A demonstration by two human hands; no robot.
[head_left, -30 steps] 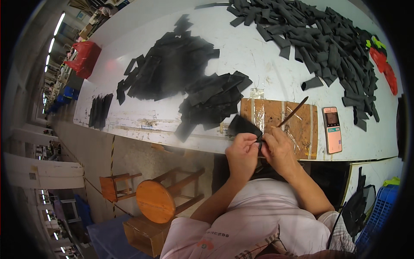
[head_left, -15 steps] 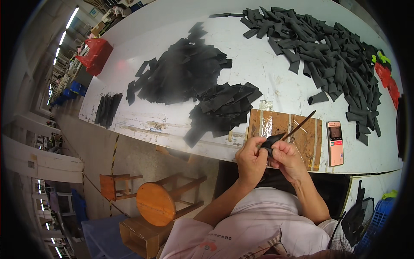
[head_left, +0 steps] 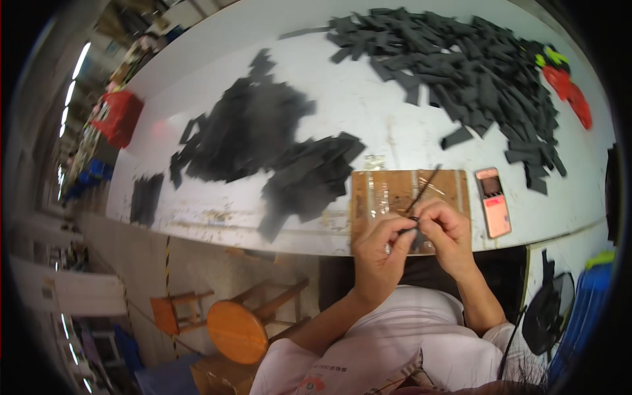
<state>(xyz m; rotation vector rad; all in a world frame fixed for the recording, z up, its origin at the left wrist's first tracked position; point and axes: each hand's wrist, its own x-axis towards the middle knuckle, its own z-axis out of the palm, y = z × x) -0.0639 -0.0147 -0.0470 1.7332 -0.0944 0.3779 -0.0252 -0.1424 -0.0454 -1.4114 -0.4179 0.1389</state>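
Both bare hands meet over near edge of white-topped table [head_left: 329, 79]. Left hand [head_left: 382, 249]: thumb and fingers pinching small dark-grey fabric strip [head_left: 416, 243]. Right hand [head_left: 447, 235]: thumb and index finger drawn together, pinching same strip from its side; exact contact hidden by fingers. Strip sits between the two hands, above near edge of brown rectangular board marked with clear tape [head_left: 457, 191], partly covered by fingers. Slim dark stick [head_left: 426, 187] slants up and right from fingertips, over board; cannot tell which hand, if any, grips it.

Right of board, just beside: pink phone with dark screen area [head_left: 498, 219], lying on table. Left of board: small heap of flat black fabric pieces [head_left: 313, 172], bigger black fabric heap [head_left: 240, 131] behind it, neat black stack [head_left: 146, 199] at far left. Upper right: large spread of dark-grey fabric strips [head_left: 484, 76]. Red plastic bag [head_left: 120, 120] at table's left edge.
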